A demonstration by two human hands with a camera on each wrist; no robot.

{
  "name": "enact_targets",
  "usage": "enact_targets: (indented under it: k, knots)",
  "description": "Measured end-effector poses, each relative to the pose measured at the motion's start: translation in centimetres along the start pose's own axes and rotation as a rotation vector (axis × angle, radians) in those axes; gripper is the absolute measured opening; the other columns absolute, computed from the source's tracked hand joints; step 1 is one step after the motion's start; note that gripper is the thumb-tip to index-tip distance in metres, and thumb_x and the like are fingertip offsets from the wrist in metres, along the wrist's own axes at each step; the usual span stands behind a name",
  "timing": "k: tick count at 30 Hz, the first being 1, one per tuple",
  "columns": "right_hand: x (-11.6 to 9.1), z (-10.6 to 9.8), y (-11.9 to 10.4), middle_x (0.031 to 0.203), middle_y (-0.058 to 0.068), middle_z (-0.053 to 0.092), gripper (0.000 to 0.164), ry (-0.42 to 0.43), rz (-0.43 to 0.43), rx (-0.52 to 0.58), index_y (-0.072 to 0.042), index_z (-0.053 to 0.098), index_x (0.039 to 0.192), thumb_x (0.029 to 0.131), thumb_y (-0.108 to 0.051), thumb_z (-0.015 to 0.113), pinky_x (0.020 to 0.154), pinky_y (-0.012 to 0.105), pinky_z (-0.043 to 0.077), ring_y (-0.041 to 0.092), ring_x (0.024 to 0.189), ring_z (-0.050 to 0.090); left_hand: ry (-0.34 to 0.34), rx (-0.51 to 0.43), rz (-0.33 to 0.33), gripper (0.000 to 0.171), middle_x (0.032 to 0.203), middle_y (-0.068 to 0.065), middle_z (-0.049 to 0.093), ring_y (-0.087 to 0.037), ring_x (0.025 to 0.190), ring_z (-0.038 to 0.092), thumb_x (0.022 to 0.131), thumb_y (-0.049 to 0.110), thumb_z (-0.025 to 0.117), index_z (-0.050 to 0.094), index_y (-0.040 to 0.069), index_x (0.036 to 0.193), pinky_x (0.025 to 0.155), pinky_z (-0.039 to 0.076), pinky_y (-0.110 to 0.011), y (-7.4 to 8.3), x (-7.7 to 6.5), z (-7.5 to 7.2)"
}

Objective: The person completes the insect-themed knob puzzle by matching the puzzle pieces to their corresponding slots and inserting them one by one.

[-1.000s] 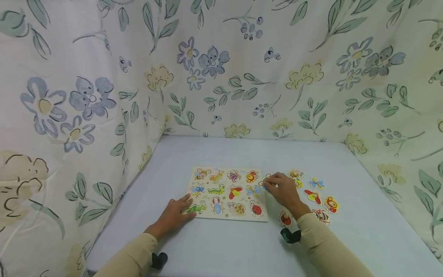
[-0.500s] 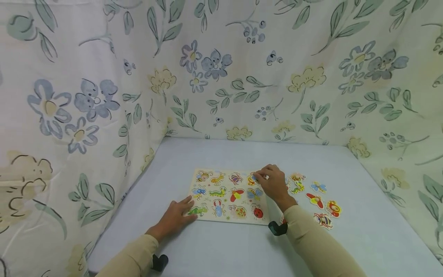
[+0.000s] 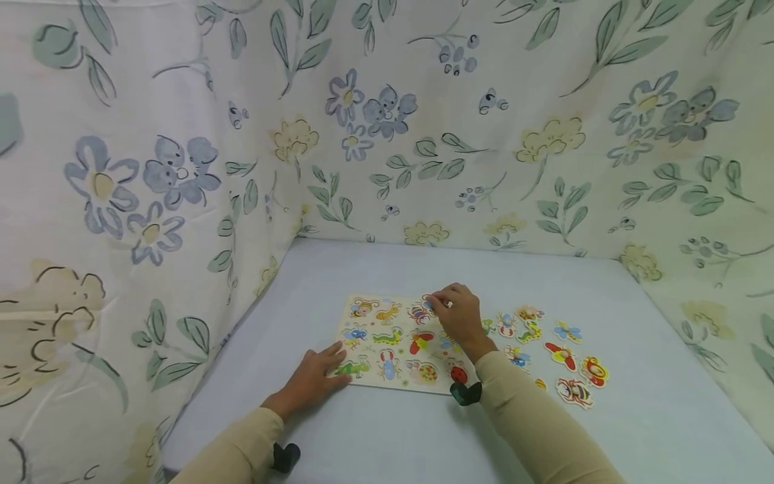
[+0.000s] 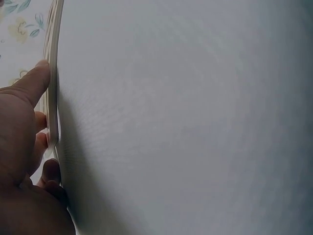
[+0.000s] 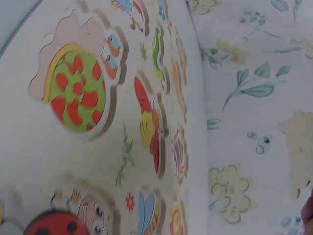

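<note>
My right hand (image 3: 456, 312) pinches a small wooden puzzle piece (image 3: 429, 304), with some blue showing, over the top row of a pale insect puzzle board (image 3: 373, 376). At the right edge of the right wrist view, the plain beige back of the piece (image 5: 299, 152) stands beside a fingertip (image 5: 308, 210). The piece overlaps the board's purple-striped beetle picture in the head view; most of its printed face is hidden. My left hand (image 3: 314, 376) rests at the board's lower left corner. In the left wrist view, the thumb (image 4: 36, 81) lies against the board's edge.
Several loose insect pieces lie right of the board, including a red-winged one (image 3: 561, 356), a striped bee or beetle (image 3: 574, 392) and a blue-winged one (image 3: 567, 331). A white cloth (image 3: 363, 437) covers the table. Floral curtains (image 3: 387, 168) hang behind and at the sides.
My right hand has carried the piece leftward from the board's right edge, along the top row. More loose pieces show behind it. My left hand keeps its place on the board.
</note>
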State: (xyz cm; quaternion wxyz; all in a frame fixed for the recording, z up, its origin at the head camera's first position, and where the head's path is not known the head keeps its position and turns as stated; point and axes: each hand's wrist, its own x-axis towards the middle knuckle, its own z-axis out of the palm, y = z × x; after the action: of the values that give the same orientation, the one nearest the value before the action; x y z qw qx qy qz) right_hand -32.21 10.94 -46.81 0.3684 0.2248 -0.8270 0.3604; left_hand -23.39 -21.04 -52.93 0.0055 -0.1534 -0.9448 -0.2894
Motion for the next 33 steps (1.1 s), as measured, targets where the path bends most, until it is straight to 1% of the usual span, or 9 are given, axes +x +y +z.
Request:
enact_targets:
  k: [5, 14, 18, 22, 27, 30, 33]
  knots:
    - [0.6, 1.2, -0.8, 0.076, 0.001, 0.058, 0.012, -0.01, 0.025, 0.003, -0.003, 0.075, 0.079, 0.081, -0.014, 0.08, 0.061, 0.034, 0.043, 0.017, 0.07, 0.052, 0.002, 0.0, 0.013, 0.062, 0.147, -0.005, 0.043, -0.015, 0.089, 0.041, 0.085, 0.042, 0.072, 0.057, 0.006, 0.133, 0.078, 0.036, -0.035, 0.0, 0.1, 0.1]
    - [1.1, 3.1, -2.0, 0.077, 0.0, 0.057, 0.011, -0.034, 0.069, 0.016, -0.005, 0.074, 0.08, 0.084, -0.015, 0.078, 0.063, 0.035, 0.042, 0.017, 0.07, 0.051, -0.011, 0.001, 0.006, 0.064, 0.148, -0.004, 0.042, -0.015, 0.092, 0.041, 0.085, 0.045, 0.07, 0.057, 0.006, 0.134, 0.079, 0.037, -0.035, 0.1, 0.1, 0.3]
    - [1.2, 3.8, -2.1, 0.076, 0.001, 0.057, 0.012, -0.042, 0.067, 0.021, -0.005, 0.074, 0.081, 0.084, -0.016, 0.077, 0.063, 0.036, 0.041, 0.018, 0.069, 0.049, -0.007, -0.015, 0.006, 0.064, 0.148, -0.004, 0.042, -0.015, 0.088, 0.04, 0.085, 0.044, 0.071, 0.057, 0.006, 0.135, 0.078, 0.037, -0.035, 0.2, 0.0, 0.0]
    - [1.2, 4.6, -2.1, 0.076, 0.002, 0.057, 0.011, -0.048, 0.043, 0.032, -0.005, 0.074, 0.081, 0.085, -0.015, 0.076, 0.063, 0.036, 0.041, 0.018, 0.068, 0.049, -0.011, -0.027, -0.007, 0.063, 0.148, -0.002, 0.042, -0.014, 0.085, 0.038, 0.085, 0.043, 0.072, 0.056, 0.007, 0.135, 0.077, 0.036, -0.033, 0.4, -0.1, -0.3]
    - [1.3, 5.5, -2.5, 0.078, 0.002, 0.058, 0.012, -0.066, 0.054, 0.038, -0.005, 0.074, 0.082, 0.086, -0.016, 0.075, 0.064, 0.036, 0.041, 0.018, 0.07, 0.05, -0.01, -0.025, -0.004, 0.063, 0.148, -0.004, 0.042, -0.015, 0.084, 0.038, 0.086, 0.042, 0.071, 0.057, 0.005, 0.134, 0.075, 0.036, -0.033, 0.4, -0.2, -0.5]
    - [1.4, 6.0, -2.7, 0.078, 0.001, 0.059, 0.012, -0.078, 0.069, 0.027, -0.005, 0.074, 0.083, 0.086, -0.017, 0.075, 0.064, 0.035, 0.042, 0.018, 0.071, 0.051, -0.012, -0.032, 0.007, 0.062, 0.148, -0.006, 0.042, -0.016, 0.089, 0.04, 0.086, 0.041, 0.072, 0.057, 0.004, 0.133, 0.078, 0.037, -0.035, 0.3, -0.3, -0.6]
    - [1.5, 6.6, -2.9, 0.079, 0.001, 0.059, 0.012, -0.079, 0.066, 0.039, -0.005, 0.074, 0.084, 0.086, -0.016, 0.075, 0.064, 0.035, 0.043, 0.018, 0.072, 0.052, -0.02, -0.043, 0.009, 0.063, 0.148, -0.007, 0.042, -0.017, 0.093, 0.041, 0.086, 0.041, 0.072, 0.057, 0.003, 0.134, 0.081, 0.037, -0.038, 0.2, -0.3, -0.6]
